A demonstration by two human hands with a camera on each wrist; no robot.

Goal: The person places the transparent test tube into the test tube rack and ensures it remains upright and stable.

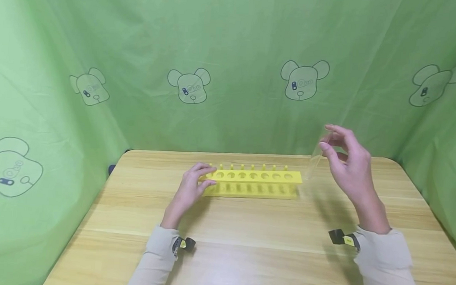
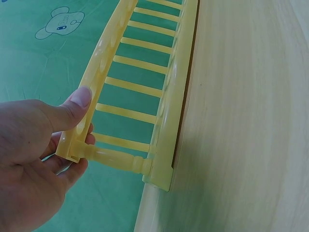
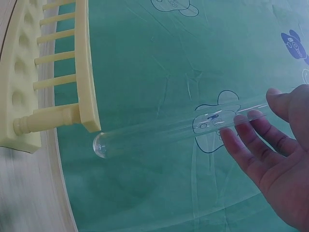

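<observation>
A yellow test tube rack (image 1: 254,188) stands on the wooden table, with a row of round holes along its top and a row of pegs behind. My left hand (image 1: 192,181) grips the rack's upper bar at the left end, thumb in front and fingers behind, as the left wrist view also shows. To the right of the rack, my right hand (image 1: 348,163) pinches a clear test tube (image 3: 159,133) near its upper end. The tube leans, its rounded bottom low and close beside the rack's right end. No tube shows in the rack's holes.
The wooden table (image 1: 244,257) reaches back to a green curtain (image 1: 242,38) printed with mouse-like heads. More green cloth hangs at the left and right sides. Each wrist wears a strap with a small black camera (image 1: 336,236).
</observation>
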